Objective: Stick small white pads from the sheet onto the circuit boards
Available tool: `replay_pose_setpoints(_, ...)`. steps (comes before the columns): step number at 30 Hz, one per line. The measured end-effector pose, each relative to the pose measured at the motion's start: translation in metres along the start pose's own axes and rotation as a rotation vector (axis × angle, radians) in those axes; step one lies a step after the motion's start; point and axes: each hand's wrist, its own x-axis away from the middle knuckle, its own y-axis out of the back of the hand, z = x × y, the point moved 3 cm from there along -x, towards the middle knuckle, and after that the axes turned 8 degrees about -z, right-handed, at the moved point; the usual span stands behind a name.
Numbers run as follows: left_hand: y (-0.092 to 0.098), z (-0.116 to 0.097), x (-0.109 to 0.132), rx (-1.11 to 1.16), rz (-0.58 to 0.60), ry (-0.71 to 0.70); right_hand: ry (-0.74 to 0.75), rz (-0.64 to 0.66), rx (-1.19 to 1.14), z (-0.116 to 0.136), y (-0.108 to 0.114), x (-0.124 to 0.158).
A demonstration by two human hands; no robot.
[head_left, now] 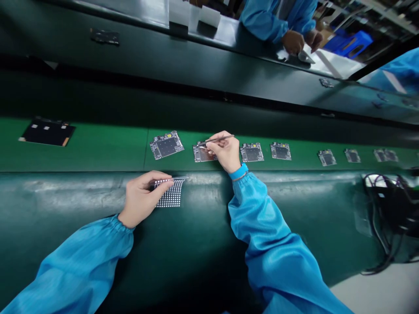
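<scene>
My left hand [140,196] pinches a sheet of small white dots [172,195] at its upper edge, over the dark green front edge of the bench. A thin metal strip or tool lies along that edge by my fingertips. My right hand [226,150] grips tweezers [220,138], whose tip points down to the left at a circuit board [199,154]. My fingers partly cover this board. To its left lies another board [166,146], turned slightly. Just right of my right hand sits a third board [252,152].
Further boards [280,151] line the green belt [114,148] to the right. A black panel [47,133] with white squares lies far left. Black cables [376,222] hang at the right. Across the bench, a person's hands [293,42] hold a white item.
</scene>
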Motion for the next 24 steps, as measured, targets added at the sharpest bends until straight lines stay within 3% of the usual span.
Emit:
replay_pose_setpoints(10, -0.001, 0.007, 0.003, 0.022, 0.009, 0.038, -0.024, -0.011, -0.016, -0.001, 0.012, -0.002)
replay_pose_setpoints(15, 0.000, 0.005, 0.002, -0.001, -0.005, 0.025, -0.021, -0.048, -0.161, 0.017, 0.012, 0.005)
replay_pose_setpoints(19, -0.002, 0.004, 0.001, 0.013, 0.004, 0.029, -0.150, 0.174, -0.287, 0.036, -0.014, 0.029)
replay_pose_setpoints(24, -0.003, 0.002, -0.001, 0.039, 0.010, 0.018, -0.158, 0.384, -0.331, 0.056, -0.040, 0.057)
